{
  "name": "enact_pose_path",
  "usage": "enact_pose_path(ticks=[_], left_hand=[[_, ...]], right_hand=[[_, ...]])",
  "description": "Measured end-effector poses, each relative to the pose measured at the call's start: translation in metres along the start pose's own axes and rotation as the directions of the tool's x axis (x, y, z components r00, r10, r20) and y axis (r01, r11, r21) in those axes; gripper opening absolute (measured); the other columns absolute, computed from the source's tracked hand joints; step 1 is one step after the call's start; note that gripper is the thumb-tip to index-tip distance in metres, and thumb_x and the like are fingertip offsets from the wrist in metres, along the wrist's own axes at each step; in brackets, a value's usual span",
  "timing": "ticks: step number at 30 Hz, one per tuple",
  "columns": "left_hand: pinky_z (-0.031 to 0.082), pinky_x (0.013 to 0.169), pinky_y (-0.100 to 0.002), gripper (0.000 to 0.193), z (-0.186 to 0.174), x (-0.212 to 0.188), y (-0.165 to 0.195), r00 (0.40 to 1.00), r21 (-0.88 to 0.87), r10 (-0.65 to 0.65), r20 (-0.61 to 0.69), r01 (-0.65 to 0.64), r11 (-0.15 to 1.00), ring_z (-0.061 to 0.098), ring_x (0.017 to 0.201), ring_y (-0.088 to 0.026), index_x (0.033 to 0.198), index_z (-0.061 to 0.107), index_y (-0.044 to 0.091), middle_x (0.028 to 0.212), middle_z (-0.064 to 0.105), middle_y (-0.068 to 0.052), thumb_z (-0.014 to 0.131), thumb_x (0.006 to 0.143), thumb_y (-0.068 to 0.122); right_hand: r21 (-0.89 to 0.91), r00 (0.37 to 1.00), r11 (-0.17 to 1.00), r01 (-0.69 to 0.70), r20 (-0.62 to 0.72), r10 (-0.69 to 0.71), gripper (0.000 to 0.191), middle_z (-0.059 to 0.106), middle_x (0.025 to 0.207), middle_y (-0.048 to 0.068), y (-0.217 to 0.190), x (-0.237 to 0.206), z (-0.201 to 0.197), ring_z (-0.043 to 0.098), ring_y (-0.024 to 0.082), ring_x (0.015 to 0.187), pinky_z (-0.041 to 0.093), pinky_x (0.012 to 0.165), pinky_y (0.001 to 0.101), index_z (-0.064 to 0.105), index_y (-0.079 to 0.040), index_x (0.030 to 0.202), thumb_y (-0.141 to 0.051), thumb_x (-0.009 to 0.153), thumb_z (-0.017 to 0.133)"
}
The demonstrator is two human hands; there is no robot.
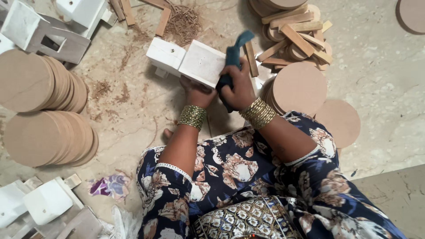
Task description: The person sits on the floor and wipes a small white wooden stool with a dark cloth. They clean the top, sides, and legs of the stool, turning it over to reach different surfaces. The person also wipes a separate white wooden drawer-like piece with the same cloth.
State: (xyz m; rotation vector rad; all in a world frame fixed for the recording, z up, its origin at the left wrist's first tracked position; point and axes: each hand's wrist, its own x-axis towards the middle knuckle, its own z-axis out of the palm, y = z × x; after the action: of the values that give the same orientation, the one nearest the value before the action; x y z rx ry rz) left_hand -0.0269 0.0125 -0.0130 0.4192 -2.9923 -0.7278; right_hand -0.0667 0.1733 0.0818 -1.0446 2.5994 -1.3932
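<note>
At frame centre, the left hand (pixel 197 93) is closed around the lower edge of a white painted wooden piece (pixel 188 62), which rests on the floor (pixel 376 75) just above both wrists; the right hand (pixel 239 86) is clenched on a blue cloth (pixel 233 55) pressed against the piece's right end. Stacked brown wooden discs (pixel 299 86) are noted just right of the right hand, with further disc stacks (pixel 42 110) at left. Loose wooden strips (pixel 294 35) are seen at upper right, and more white wooden pieces (pixel 44 31) at upper left.
</note>
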Motion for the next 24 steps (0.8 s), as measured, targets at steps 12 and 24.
enact_pose_path(ticks=[12, 24], left_hand=[[0.043, 0.101, -0.055, 0.057, -0.017, 0.03, -0.013, 0.963, -0.904, -0.252, -0.098, 0.019, 0.426, 0.057, 0.112, -0.042, 0.127, 0.053, -0.009, 0.124, 0.061, -0.025, 0.065, 0.09, 0.033], [0.041, 0.111, -0.04, 0.073, 0.001, -0.011, 0.009, 0.917, -0.975, -0.384, 0.109, 0.023, -0.222, 0.05, 0.133, -0.031, 0.152, 0.039, -0.009, 0.151, 0.048, -0.023, 0.067, 0.088, 0.013]], right_hand=[[0.299, 0.887, 0.941, 0.157, 0.375, -0.267, 0.04, 0.058, 0.124, 0.015, -0.011, 0.015, -0.066, 0.059, 0.035, 0.119, 0.047, 0.109, 0.0404, 0.064, -0.011, 0.117, -0.017, 0.078, 0.067], [-0.073, 0.994, 0.992, 0.105, 0.022, -0.104, 0.06, 0.044, 0.149, 0.032, 0.014, 0.028, -0.004, 0.052, 0.048, 0.131, 0.045, 0.11, 0.0494, 0.059, -0.013, 0.144, -0.036, 0.091, 0.077]])
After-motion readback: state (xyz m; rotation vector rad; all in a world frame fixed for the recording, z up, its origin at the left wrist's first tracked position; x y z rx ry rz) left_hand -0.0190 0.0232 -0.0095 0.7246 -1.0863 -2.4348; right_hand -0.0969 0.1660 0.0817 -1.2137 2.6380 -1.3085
